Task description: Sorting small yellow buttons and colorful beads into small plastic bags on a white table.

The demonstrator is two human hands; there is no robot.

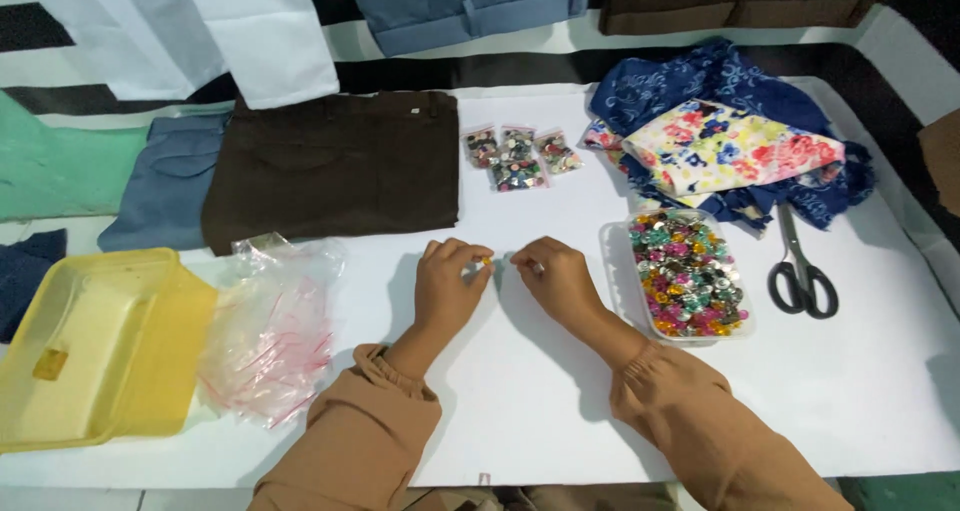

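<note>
My left hand (448, 283) rests on the white sheet (540, 391) with its fingers curled, pinching a tiny orange bead (487, 261) at the fingertips. My right hand (556, 275) lies just to its right, fingers closed around something small that I cannot make out. Both wrists wear tan sleeves. A clear plastic box (612, 271) full of coloured beads and buttons stands right of my right hand. Three small bags of buttons (516, 157) lie further back on the sheet.
Black scissors (800, 269) lie right of the bead box. Blue and floral fabrics (730, 141) are piled at the back right. Dark brown folded trousers (335, 163) lie back left, a yellow plastic lid (95, 341) and crumpled clear bags (270, 331) at front left.
</note>
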